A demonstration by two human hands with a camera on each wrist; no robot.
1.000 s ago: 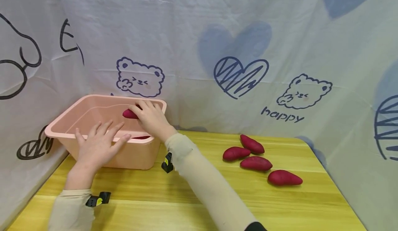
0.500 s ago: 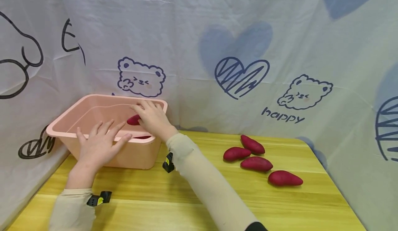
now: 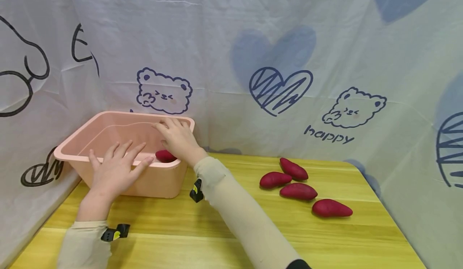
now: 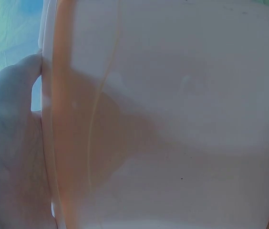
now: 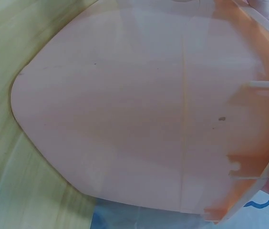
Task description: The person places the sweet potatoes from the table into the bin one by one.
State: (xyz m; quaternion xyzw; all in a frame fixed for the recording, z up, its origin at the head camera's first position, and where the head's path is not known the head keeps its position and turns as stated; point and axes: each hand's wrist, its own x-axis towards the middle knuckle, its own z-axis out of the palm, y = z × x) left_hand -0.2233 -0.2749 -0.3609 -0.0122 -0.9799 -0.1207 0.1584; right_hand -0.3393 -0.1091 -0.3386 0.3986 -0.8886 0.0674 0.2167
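A pink plastic basin [image 3: 87, 134] stands at the back left of the table. Inside it, near the right front corner, lies a dark red sweet potato [image 3: 165, 155], partly hidden by the front rim. My right hand [image 3: 179, 138] reaches over the basin's right side, its fingers loosely bent above the sweet potato with a gap between. Spread fingers of my left hand [image 3: 113, 168] rest over the front rim. In the left wrist view that hand [image 4: 13, 138] lies along the rim beside the basin's outer wall [image 4: 187, 119]. The right wrist view is mostly basin wall [image 5: 125, 109].
Several sweet potatoes [image 3: 298, 191] lie grouped on the right of the yellow wood-grain table [image 3: 173, 237]. A patterned cloth [image 3: 217, 60] hangs close behind the basin and along both sides. The table's right edge slants towards the front.
The sweet potato has left my right hand's fingers and dropped to the basin's right front corner. My right hand has moved slightly right; the left stays at the rim.
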